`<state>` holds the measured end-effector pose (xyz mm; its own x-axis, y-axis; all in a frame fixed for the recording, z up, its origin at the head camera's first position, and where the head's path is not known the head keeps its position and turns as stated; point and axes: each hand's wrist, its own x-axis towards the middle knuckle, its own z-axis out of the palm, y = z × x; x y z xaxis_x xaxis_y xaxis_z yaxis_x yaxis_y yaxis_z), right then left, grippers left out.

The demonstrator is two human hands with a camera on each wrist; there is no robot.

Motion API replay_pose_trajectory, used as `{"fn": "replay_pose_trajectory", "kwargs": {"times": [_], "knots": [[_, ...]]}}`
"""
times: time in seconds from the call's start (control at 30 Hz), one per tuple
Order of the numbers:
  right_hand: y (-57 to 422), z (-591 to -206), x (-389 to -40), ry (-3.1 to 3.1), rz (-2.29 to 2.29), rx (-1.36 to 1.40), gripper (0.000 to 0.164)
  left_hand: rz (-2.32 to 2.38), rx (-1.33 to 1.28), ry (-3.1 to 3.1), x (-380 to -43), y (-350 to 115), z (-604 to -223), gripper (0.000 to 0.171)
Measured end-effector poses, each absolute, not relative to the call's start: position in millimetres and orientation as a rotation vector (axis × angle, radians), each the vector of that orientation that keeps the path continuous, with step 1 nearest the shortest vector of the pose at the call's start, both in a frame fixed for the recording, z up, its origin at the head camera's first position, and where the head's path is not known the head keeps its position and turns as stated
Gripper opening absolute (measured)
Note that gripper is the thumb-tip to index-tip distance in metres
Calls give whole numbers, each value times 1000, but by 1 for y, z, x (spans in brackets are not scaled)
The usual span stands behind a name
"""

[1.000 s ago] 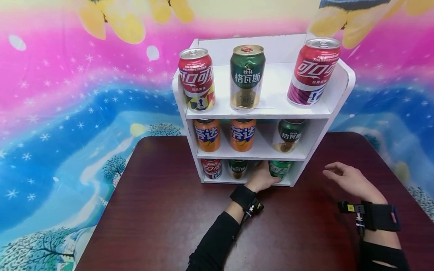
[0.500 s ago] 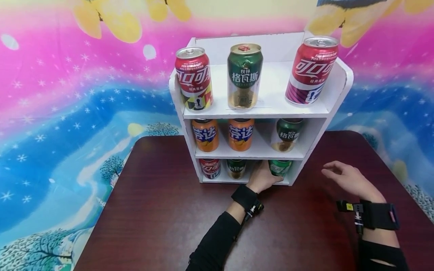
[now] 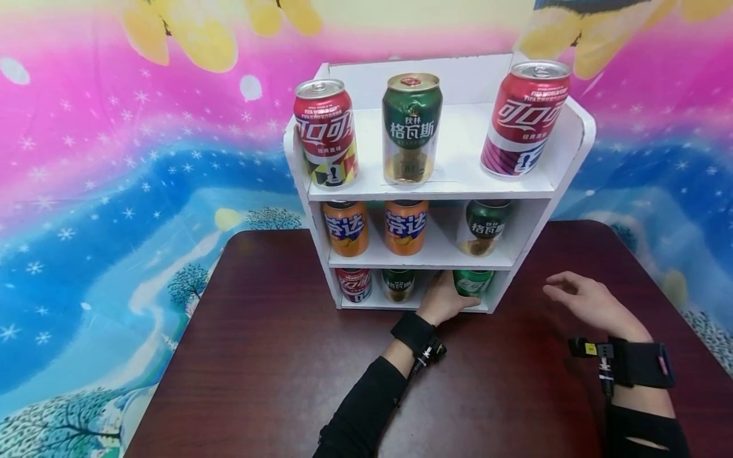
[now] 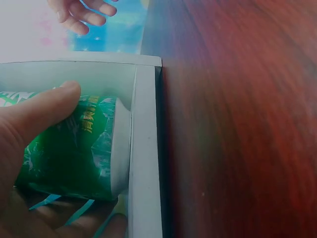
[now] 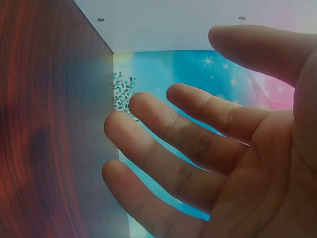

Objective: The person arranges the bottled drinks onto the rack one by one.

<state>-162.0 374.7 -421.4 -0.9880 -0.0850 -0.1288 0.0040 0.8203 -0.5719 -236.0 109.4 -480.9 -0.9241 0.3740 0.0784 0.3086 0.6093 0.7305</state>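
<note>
On the bottom shelf at the right stands a green soda can. My left hand grips it, thumb across the front and fingers around its far side, as the left wrist view shows on the can. The can's base is at the white shelf floor. To the right of the shelf unit, my right hand hovers over the table with nothing in it; in the right wrist view its fingers are spread and relaxed. Beside my left hand on the same shelf is a dark green kvass can.
The white three-tier shelf unit stands on a dark red table. A cola can is at bottom left. Two orange soda cans and a kvass can fill the middle tier. Red cans flank another kvass can on top.
The head view has shifted slightly, so the scene sits a little further left. My left hand stays on the green soda can, and my right hand keeps its place beside the shelf.
</note>
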Motion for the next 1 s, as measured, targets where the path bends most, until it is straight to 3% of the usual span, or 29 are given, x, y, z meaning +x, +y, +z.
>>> {"fn": "replay_pose_trajectory", "kwargs": {"times": [0.4,0.7,1.0], "knots": [[373,-423,-166,2839,-889,-89,57,1221,588,2709,-237,103,-481,83],[371,-426,-170,2833,-885,-91,58,1225,585,2706,-233,100,-483,89],[373,-426,-166,2844,-859,-76,60,1135,685,2683,-203,94,-481,88]]}}
